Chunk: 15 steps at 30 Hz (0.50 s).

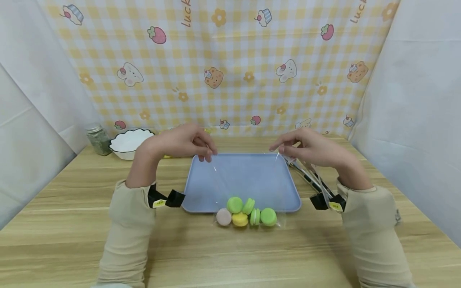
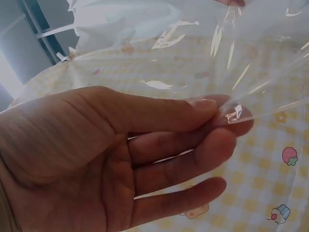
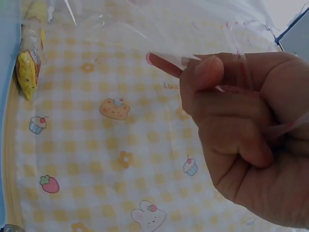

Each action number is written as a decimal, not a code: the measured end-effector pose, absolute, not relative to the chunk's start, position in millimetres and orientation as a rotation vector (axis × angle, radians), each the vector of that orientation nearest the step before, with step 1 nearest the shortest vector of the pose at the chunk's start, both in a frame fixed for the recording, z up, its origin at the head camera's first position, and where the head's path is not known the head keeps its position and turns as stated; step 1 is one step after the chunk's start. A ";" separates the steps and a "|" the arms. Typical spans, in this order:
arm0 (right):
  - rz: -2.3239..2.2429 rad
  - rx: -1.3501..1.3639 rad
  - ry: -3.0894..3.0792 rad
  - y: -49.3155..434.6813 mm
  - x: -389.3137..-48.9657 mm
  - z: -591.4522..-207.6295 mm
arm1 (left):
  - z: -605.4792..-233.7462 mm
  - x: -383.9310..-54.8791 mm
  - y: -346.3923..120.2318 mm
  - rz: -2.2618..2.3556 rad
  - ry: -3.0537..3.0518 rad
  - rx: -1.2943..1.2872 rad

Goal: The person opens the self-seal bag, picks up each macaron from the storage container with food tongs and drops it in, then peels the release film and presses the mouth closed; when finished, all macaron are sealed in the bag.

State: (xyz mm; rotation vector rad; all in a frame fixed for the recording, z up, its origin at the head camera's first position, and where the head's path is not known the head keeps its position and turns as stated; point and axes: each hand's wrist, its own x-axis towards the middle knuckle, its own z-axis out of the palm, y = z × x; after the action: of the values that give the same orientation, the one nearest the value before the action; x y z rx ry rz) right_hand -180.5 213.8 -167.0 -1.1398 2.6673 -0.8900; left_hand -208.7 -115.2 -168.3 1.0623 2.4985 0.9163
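Observation:
A clear plastic bag (image 1: 252,180) hangs between the hands, its top edge stretched wide. In its bottom lie several green macarons (image 1: 268,217), a yellow macaron (image 1: 239,219) and a pale purple macaron (image 1: 224,217). My left hand (image 1: 185,142) pinches one upper corner between thumb and forefinger; the left wrist view shows the film (image 2: 236,113) gathered there. At the other corner, my right hand (image 1: 309,148) pinches the film with thumb and finger. A thin clear strip (image 3: 288,127) with a reddish line also passes through its curled fingers and dangles below the hand.
Behind the macarons, a blue tray (image 1: 237,172) lies on the wooden table (image 1: 230,256). Tongs (image 1: 309,178) lie right of it, partly behind the right hand. A white scalloped bowl (image 1: 131,141) and a lidded glass jar (image 1: 98,140) stand back left. A yellow packet (image 3: 29,72) lies behind the tray.

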 end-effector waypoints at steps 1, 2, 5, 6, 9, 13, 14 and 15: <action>-0.903 -1.157 2.647 215.1 -182.3 -167.8 | -169.9 -211.6 -116.8 0.946 2.471 1.064; -0.921 -1.175 2.625 216.4 -184.1 -168.7 | -171.7 -214.4 -118.0 0.983 2.440 1.065; -0.983 -1.217 2.567 219.2 -189.1 -171.4 | -177.7 -223.4 -121.4 1.059 2.392 1.047; -1.003 -1.225 2.554 220.0 -190.5 -172.2 | -179.7 -226.0 -122.1 1.069 2.390 1.037; -1.054 -1.213 2.531 221.2 -193.4 -173.9 | -183.8 -231.4 -124.0 1.075 2.401 1.022; -1.119 -1.149 2.523 222.2 -194.8 -175.0 | -184.2 -232.6 -126.0 1.119 2.340 1.052; -1.140 -1.136 2.518 222.6 -195.1 -175.3 | -183.7 -232.2 -126.7 1.136 2.316 1.072; -1.168 -1.128 2.510 223.2 -195.6 -175.6 | -182.7 -231.3 -127.3 1.158 2.291 1.089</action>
State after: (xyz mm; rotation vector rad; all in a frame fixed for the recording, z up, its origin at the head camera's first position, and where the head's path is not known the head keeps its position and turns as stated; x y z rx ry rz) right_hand -195.6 223.2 -175.6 -1.1277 2.5098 -1.1682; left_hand -231.3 -127.3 -182.7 1.0887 2.2907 1.1578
